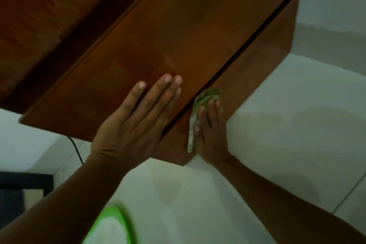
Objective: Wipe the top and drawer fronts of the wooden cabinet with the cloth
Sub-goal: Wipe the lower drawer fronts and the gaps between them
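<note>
The wooden cabinet point(178, 25) fills the upper part of the view, seen from above at a slant. My left hand point(136, 121) lies flat on its reddish-brown top near the front edge, fingers stretched and close together. Below the dark gap under the top, my right hand point(210, 132) presses a crumpled greenish cloth point(200, 109) against the drawer front point(257, 61). Part of the cloth is hidden under my fingers and palm.
Pale floor tiles point(287, 144) spread below and to the right of the cabinet. A black cable point(76, 148) runs down at the cabinet's left corner. A green and white object point(111, 226) lies at the bottom edge. A dark shape point(19, 188) sits at the lower left.
</note>
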The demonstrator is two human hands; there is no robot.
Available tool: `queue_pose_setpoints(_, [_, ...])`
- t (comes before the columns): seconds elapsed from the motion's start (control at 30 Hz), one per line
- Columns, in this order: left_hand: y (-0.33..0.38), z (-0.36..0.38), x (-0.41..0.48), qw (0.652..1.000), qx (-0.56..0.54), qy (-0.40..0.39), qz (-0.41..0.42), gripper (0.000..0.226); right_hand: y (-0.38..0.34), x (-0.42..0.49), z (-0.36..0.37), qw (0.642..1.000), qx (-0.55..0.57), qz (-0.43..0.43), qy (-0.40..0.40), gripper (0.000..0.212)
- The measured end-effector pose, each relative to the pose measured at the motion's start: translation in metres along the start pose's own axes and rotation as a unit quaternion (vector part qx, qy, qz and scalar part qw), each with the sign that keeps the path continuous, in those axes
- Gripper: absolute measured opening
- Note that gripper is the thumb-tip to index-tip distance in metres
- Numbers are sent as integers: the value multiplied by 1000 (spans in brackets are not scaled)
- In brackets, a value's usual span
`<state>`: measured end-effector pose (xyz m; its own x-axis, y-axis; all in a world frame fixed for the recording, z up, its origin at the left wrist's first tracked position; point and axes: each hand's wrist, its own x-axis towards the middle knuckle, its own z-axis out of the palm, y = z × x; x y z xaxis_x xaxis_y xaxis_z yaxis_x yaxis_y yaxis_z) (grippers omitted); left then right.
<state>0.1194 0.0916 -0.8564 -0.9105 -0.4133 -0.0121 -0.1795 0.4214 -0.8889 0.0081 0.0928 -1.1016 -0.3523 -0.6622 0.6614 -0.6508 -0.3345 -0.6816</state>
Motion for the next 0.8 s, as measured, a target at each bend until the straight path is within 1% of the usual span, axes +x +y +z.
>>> queue_pose_setpoints(0.03, [0, 0, 0, 1000, -4, 3, 0, 63, 10, 12, -3, 999, 7, 35, 24, 59])
queue_pose_setpoints(0.1, [1, 0, 2, 1000, -2, 2, -1, 64, 32, 31, -10, 985, 39, 156, 70, 58])
queue_pose_setpoints(0.17, [2, 0, 5, 1000, 11, -6, 4, 65, 49, 46, -15, 947, 61, 291, 122, 55])
queue_pose_setpoints(0.2, [3, 1, 6, 1000, 15, -7, 8, 66, 57, 51, -17, 927, 71, 337, 149, 53])
queue_pose_setpoints(0.23, [3, 2, 7, 1000, 17, -6, 12, 66, 62, 54, -19, 906, 85, 380, 166, 53])
queue_pose_setpoints(0.3, [2, 1, 9, 1000, 13, -2, 13, 67, 63, 54, -23, 877, 98, 429, 194, 50])
queue_pose_setpoints(0.33, [2, 0, 10, 1000, 13, -3, 13, 67, 54, 50, -27, 865, 79, 451, 206, 44])
queue_pose_setpoints(0.37, [2, -2, 10, 1000, 17, -8, 12, 67, 40, 41, -29, 868, 51, 443, 217, 38])
queue_pose_setpoints(0.4, [2, -3, 9, 1000, 17, -15, 11, 67, 16, 27, -30, 884, 63, 410, 217, 38])
queue_pose_setpoints(0.43, [3, -4, 8, 1000, 12, -23, 13, 66, -15, 12, -27, 906, 100, 358, 201, 41])
queue_pose_setpoints(0.47, [2, -4, 9, 999, 2, -29, 18, 65, -44, -4, -21, 931, 124, 300, 165, 45])
queue_pose_setpoints(0.5, [1, -5, 11, 999, -14, -36, 26, 63, -70, -16, -13, 944, 159, 262, 120, 48])
queue_pose_setpoints(0.53, [-1, -6, 16, 998, -30, -47, 36, 64, -90, -23, -5, 953, 178, 232, 83, 50])
queue_pose_setpoints(0.57, [-2, -9, 22, 996, -42, -64, 46, 70, -101, -24, 6, 958, 177, 217, 65, 52])
queue_pose_setpoints(0.63, [-5, -11, 34, 995, -46, -72, 58, 76, -91, -13, 18, 962, 152, 218, 64, 56])
queue_pose_setpoints(0.7, [-2, -5, 41, 996, -76, -36, 34, 72, -55, 9, 15, 972, 112, 185, 92, 55])
queue_pose_setpoints(0.77, [3, 4, 43, 997, -73, -8, 25, 63, -8, 43, 0, 975, 73, 160, 134, 55])
queue_pose_setpoints(0.8, [4, 8, 42, 998, -63, 1, 26, 60, 17, 62, -9, 973, 59, 163, 154, 55])
